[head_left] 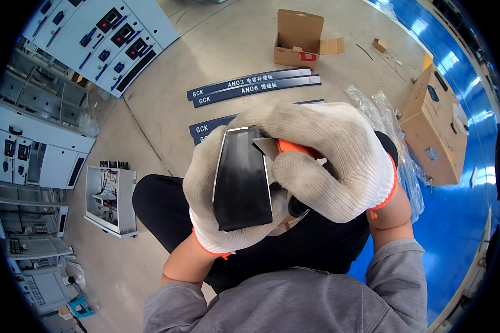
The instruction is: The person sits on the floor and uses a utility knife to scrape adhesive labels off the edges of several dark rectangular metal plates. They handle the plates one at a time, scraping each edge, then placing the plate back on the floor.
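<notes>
The left hand (205, 188) in a white knitted glove grasps a black flat rectangular plate (241, 180) close before the chest – the gloved right hand (330, 161) clenches an orange-handled blade (280, 147) touching the plate's right edge – above long dark label strips (250, 86) on the floor

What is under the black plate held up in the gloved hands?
The left hand backs the black plate; the right hand presses an orange-handled blade at its edge. The plate's underside is hidden.

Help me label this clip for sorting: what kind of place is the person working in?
Probably a workshop that builds electrical switchgear. Grey cabinets with switches stand on the concrete floor, long dark nameplate strips lie beside an open cardboard box, and the gloved hands hold a black plate.
</notes>
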Demonstrator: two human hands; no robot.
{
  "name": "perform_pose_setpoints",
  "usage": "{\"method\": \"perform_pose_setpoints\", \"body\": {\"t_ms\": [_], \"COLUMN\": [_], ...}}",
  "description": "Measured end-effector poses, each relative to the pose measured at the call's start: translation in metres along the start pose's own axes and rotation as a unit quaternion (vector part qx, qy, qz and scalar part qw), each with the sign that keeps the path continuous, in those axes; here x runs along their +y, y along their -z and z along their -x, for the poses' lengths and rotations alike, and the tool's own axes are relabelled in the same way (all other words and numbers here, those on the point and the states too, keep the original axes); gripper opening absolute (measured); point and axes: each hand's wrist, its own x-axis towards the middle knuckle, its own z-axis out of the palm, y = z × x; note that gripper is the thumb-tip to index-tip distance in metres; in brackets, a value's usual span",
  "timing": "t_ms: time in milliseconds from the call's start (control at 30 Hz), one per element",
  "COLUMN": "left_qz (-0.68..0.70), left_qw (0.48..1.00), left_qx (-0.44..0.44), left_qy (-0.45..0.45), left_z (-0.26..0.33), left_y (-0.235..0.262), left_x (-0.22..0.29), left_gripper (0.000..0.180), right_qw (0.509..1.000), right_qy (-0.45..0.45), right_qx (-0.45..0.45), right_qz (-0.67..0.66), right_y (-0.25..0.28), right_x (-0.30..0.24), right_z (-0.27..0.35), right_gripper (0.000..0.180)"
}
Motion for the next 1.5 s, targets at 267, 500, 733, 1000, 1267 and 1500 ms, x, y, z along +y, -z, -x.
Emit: {"method": "perform_pose_setpoints", "body": {"t_ms": [267, 500, 733, 1000, 1267, 1500], "left_qz": [0.006, -0.018, -0.005, 0.018, 0.058, -0.073], "left_qw": [0.997, 0.995, 1.0, 0.998, 0.993, 0.987], "left_qx": [-0.076, -0.095, -0.008, -0.057, -0.088, -0.14], "left_qy": [-0.017, 0.014, -0.022, -0.017, 0.051, -0.04], "left_z": [-0.002, 0.002, 0.003, 0.007, 0.014, -0.004], "left_y": [0.001, 0.003, 0.003, 0.003, 0.006, 0.006], "left_x": [-0.001, 0.012, 0.006, -0.01, 0.001, 0.009], "left_gripper": [0.076, 0.074, 0.066, 0.07, 0.074, 0.068], "right_qw": [0.999, 0.998, 0.994, 0.994, 0.995, 0.998], "right_qy": [0.011, 0.003, 0.02, 0.053, 0.004, 0.044], "right_qx": [-0.006, -0.005, -0.006, 0.001, -0.056, -0.007], "right_qz": [-0.039, -0.064, -0.108, -0.099, -0.085, -0.051], "right_y": [-0.004, -0.002, -0.009, -0.014, 0.0, -0.004], "right_x": [0.001, 0.001, 0.004, 0.016, 0.009, 0.006], "right_z": [-0.006, -0.005, -0.001, -0.002, -0.003, -0.005], "right_gripper": [0.041, 0.042, 0.054, 0.055, 0.05, 0.047]}}
